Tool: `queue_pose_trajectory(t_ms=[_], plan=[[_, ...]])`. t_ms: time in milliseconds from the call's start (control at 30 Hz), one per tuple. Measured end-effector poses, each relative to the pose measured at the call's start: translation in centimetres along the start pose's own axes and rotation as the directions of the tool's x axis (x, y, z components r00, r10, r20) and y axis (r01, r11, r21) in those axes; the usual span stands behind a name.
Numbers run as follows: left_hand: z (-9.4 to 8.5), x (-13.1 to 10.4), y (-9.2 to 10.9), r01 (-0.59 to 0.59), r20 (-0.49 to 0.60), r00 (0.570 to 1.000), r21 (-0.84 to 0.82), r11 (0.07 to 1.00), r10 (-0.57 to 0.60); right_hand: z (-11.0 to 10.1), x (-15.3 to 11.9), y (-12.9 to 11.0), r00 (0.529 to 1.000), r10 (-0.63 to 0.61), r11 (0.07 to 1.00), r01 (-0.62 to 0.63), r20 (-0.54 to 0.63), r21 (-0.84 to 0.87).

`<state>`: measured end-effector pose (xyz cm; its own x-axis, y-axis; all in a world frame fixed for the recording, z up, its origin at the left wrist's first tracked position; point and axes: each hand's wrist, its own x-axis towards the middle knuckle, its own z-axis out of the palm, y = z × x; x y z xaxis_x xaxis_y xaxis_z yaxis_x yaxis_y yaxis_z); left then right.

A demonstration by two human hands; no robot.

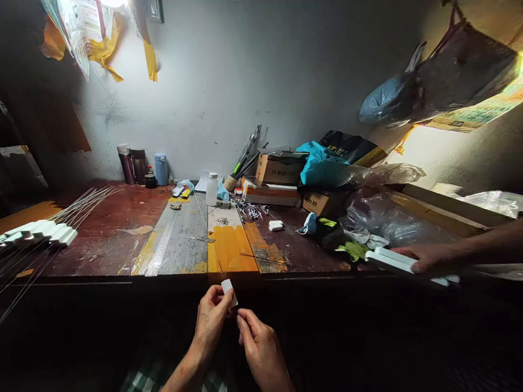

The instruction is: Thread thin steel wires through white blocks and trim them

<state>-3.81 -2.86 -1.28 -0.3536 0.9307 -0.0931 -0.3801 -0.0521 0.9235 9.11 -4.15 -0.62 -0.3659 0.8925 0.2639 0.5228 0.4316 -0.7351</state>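
Observation:
My left hand (211, 318) is closed around a small white block (229, 292), held in front of the table's front edge. Close beside it on the right, my right hand (259, 340) has its thumb and forefinger pinched together; what they hold, if anything, is too small to make out. A thin rod (208, 231) slants over the table toward the white block. Another white block (275, 225) lies on the table beyond my hands.
White blocks with thin wires (53, 231) lie at the left. Another person's hand (425, 258) holds long white pieces (392, 260) at the right. A white bottle (212, 189), cardboard boxes (281, 167) and plastic bags stand toward the wall. A ruler (164, 242) lies near the front edge.

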Motion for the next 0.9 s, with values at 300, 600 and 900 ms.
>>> queue_pose_trajectory(t_ms=[300, 600, 900], plan=[[-0.8, -0.2, -0.3, -0.006, -0.006, 1.0, 0.012, 1.0, 0.006, 0.3, -0.7, -0.1, 1.0, -0.019, 0.997, 0.019, 0.0, 0.078], [-0.3, 0.4, -0.5, -0.025, 0.004, 1.0, 0.044, 0.999, 0.025, 0.4, -0.5, 0.0, 0.998, 0.057, 0.998, -0.057, 0.014, 0.038], [0.0, 0.0, -1.0, -0.002, 0.018, 1.0, 0.021, 1.0, 0.002, -0.1, -0.8, 0.4, 1.0, 0.019, 1.0, -0.019, -0.025, 0.01]])
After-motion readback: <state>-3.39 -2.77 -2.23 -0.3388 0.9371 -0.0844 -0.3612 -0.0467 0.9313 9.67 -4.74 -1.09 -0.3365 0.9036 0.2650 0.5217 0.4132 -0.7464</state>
